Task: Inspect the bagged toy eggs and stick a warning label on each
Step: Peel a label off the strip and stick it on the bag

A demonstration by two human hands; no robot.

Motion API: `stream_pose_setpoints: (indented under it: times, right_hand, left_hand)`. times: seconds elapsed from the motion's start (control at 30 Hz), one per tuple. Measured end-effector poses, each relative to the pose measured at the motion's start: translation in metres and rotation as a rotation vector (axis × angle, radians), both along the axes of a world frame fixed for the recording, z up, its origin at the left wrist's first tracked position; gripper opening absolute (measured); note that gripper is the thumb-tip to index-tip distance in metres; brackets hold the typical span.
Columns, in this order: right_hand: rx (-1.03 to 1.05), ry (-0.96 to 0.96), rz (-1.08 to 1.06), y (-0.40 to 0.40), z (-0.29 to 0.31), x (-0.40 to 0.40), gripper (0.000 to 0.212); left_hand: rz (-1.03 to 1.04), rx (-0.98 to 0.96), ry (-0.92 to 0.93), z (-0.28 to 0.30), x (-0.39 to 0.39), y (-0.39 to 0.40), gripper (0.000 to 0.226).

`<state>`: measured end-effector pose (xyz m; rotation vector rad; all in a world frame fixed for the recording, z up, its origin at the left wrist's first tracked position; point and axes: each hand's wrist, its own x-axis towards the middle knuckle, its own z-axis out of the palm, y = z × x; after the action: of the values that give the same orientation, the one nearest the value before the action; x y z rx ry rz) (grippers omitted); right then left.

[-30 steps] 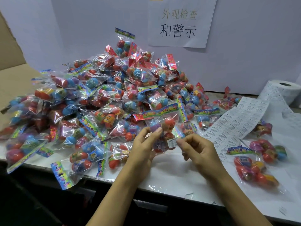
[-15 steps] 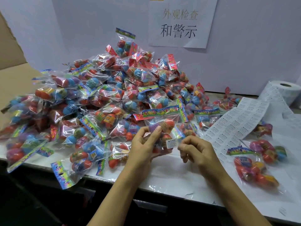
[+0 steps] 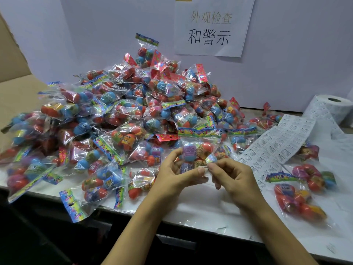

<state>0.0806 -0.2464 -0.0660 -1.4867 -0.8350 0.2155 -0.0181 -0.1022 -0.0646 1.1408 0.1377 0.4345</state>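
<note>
Fingers of the left hand curl round a clear bag of toy eggs, thumb pressed on its lower front; the right hand pinches the bag's lower right edge at a small white warning label. Both forearms reach up from the bottom edge, and the bag is held just above the white worktable, in front of the big pile of bagged eggs. Right of the pile lie a strip of label sheets, its roll and a few separate bags. Behind the pile, a white wall carries a paper sign; cardboard stands left of the pile.
</note>
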Motion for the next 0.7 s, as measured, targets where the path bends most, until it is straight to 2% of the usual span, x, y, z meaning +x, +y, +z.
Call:
stream_pose_setpoints:
  times: [0.27, 0.4, 0.53, 0.7]
  right_hand:
    - [0.026, 0.096, 0.02, -0.0012, -0.0002, -0.0007, 0.02]
    - [0.021, 0.048, 0.008, -0.0014, 0.0014, -0.0028, 0.027]
    - [0.023, 0.092, 0.033, -0.0029, -0.0006, 0.0009, 0.01]
    - [0.062, 0.136, 0.016, -0.0024, 0.0005, 0.0013, 0.01]
  left_hand:
    - [0.002, -0.028, 0.001, -0.0007, 0.0013, 0.0006, 0.054]
    - [-0.025, 0.014, -0.014, -0.0024, 0.0007, 0.0005, 0.053]
    - [-0.026, -0.002, -0.015, -0.0019, 0.001, 0.0006, 0.06]
    - [-0.047, -0.022, -0.016, -0.0008, 0.0024, 0.0023, 0.048]
